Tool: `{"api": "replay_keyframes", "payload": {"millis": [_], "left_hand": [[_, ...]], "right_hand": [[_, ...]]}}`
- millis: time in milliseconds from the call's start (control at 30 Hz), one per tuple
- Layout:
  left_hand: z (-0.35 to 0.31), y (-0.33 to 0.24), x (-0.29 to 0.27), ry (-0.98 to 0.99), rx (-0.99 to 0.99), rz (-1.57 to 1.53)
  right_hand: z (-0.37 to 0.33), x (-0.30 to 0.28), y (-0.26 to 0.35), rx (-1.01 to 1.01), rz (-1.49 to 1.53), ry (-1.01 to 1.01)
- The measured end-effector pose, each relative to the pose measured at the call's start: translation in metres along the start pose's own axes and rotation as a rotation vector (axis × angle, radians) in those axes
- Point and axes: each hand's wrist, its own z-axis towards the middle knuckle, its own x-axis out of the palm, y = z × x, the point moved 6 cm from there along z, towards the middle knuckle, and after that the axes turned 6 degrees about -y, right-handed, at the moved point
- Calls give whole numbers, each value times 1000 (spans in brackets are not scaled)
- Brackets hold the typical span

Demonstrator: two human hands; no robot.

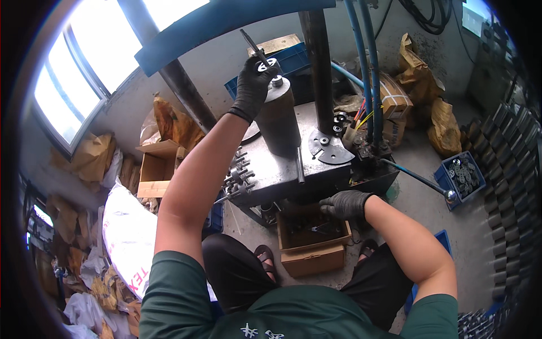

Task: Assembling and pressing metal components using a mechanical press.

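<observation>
My left hand (252, 88), in a black glove, is closed around a metal shaft (252, 45) with a pale slotted disc (267, 64) on it. It holds them just above a tall steel cylinder (279, 121) standing on the metal bench (279, 172). A small round metal piece (276, 82) sits on the cylinder's top. My right hand (345, 204), gloved too, hangs below the bench edge with its fingers stretched leftward. Under it is an open box (313, 248) with pliers (322, 229) and dark items inside; I see nothing in that hand.
Shafts with round parts (240, 175) crowd the bench's left edge. A fan-shaped plate (330, 152) and a short rod (300, 165) lie right of the cylinder. Dark posts (317, 73) carry a blue crossbeam (226, 28). A lever (418, 179) juts right toward a blue bin (460, 178).
</observation>
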Motion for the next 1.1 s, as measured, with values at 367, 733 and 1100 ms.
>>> {"api": "replay_keyframes", "payload": {"millis": [367,733,1100], "left_hand": [[14,35,9,-31,-207,33],[7,28,12,-49,-231,-41],[4,21,14,-66,-215,30]], "right_hand": [[-26,15,3,-34,-150,266],[-44,7,-6,74,70,314],[-65,-16,0,-70,35,100]]}}
